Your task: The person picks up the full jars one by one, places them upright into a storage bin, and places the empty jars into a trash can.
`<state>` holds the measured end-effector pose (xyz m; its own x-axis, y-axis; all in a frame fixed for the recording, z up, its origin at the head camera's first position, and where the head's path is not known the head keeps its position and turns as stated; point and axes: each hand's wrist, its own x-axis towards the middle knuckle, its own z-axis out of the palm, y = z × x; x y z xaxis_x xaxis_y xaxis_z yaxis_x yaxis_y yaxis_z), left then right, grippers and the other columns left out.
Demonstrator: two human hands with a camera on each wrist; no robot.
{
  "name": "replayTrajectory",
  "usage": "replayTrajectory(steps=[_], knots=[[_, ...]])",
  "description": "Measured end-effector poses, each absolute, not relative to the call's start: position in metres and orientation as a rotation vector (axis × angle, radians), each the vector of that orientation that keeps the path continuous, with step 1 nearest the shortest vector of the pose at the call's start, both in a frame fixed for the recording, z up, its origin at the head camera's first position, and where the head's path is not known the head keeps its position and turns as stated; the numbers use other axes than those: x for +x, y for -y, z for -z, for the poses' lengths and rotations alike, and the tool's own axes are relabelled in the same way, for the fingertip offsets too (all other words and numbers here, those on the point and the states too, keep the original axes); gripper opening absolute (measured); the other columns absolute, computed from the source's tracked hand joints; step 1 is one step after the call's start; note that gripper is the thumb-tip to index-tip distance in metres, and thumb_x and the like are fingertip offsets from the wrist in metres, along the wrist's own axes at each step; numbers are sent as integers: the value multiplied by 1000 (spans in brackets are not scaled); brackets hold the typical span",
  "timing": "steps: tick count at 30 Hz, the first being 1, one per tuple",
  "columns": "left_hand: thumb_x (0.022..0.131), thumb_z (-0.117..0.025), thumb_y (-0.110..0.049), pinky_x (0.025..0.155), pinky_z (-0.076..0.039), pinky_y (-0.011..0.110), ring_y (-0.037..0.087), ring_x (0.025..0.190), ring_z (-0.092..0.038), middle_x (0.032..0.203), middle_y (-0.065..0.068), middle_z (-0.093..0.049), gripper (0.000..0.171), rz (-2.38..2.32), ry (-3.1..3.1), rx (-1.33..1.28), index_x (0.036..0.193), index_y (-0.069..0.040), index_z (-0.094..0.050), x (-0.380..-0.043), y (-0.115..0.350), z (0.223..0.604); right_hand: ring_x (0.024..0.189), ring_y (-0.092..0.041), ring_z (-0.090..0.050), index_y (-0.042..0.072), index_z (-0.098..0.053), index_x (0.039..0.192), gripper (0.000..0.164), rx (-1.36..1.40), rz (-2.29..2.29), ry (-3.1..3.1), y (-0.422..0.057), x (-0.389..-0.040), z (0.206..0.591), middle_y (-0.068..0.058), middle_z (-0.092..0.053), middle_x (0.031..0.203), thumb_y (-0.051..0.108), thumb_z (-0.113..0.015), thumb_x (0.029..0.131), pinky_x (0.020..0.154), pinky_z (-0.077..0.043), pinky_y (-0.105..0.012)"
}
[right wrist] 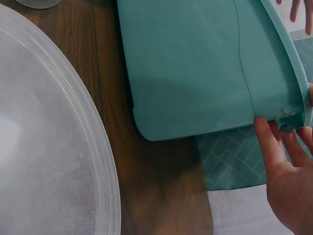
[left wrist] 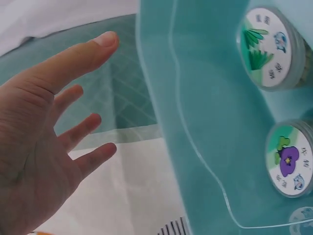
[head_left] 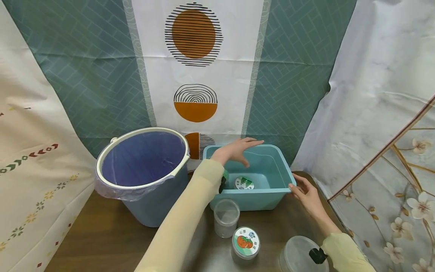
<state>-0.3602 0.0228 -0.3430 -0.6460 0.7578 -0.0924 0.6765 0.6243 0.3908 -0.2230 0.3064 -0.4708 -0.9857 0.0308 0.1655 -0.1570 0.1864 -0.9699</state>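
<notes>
A teal plastic bin (head_left: pixel 261 194) stands at the back of the table. My left hand (head_left: pixel 234 151) hovers over its left part with fingers spread and holds nothing. In the left wrist view that hand (left wrist: pixel 44 132) appears beside the bin's rim. Inside the bin lie a jar with a green-leaf lid (left wrist: pixel 264 46) and another jar with a purple-flower lid (left wrist: pixel 289 160). My right hand (head_left: pixel 307 196) grips the rim at the bin's right end, thumb on top. From the right wrist, its fingers (right wrist: pixel 271 144) show under that rim.
In front of the bin stand a clear jar (head_left: pixel 226 219) and a jar with an orange-fruit lid (head_left: pixel 246 241). A larger round, clear-lidded container (head_left: pixel 299 253) is near my right sleeve. A blue bucket with a bag liner (head_left: pixel 146 207) stands to the left. Patterned cloths hang behind.
</notes>
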Motion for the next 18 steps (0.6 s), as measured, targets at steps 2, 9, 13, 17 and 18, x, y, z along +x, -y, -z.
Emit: replayTrajectory(steps=[2,9,13,17,18], knots=[[85,-78,-19,120,-31,47,30,154,-16,167,2,-15,98,-502,-2611,1187,159,-35,-15,-356,-19,340,97,0,-68,-6,-36,147,58,133,-1917,2298,-307,-224,472,11,-64,116,15,-60,99,78,-58,-20],[85,-78,-20,120,-33,43,26,152,-23,165,3,-23,92,-621,-2682,1269,158,-31,-23,-336,-2,331,97,2,-68,-7,-34,147,58,170,-1923,2294,-309,-223,471,12,-64,117,15,-59,99,77,-58,-19],[87,-76,-24,119,-34,42,25,149,-29,162,2,-31,85,-676,-2740,1285,157,-31,-27,-318,11,329,95,2,-69,-9,-34,146,58,181,-1925,2283,-309,-223,470,12,-64,116,14,-60,99,76,-58,-19],[89,-74,-28,116,-39,41,24,146,-34,157,2,-37,80,-743,-2793,1265,155,-32,-30,-298,25,328,93,3,-68,-9,-35,146,58,169,-1926,2278,-308,-223,471,14,-65,114,14,-60,98,75,-58,-18],[89,-74,-28,115,-40,41,23,145,-35,156,1,-38,79,-764,-2804,1258,155,-33,-31,-294,28,329,92,4,-68,-9,-35,146,58,167,-1929,2277,-308,-223,471,15,-65,114,14,-60,98,75,-58,-18]])
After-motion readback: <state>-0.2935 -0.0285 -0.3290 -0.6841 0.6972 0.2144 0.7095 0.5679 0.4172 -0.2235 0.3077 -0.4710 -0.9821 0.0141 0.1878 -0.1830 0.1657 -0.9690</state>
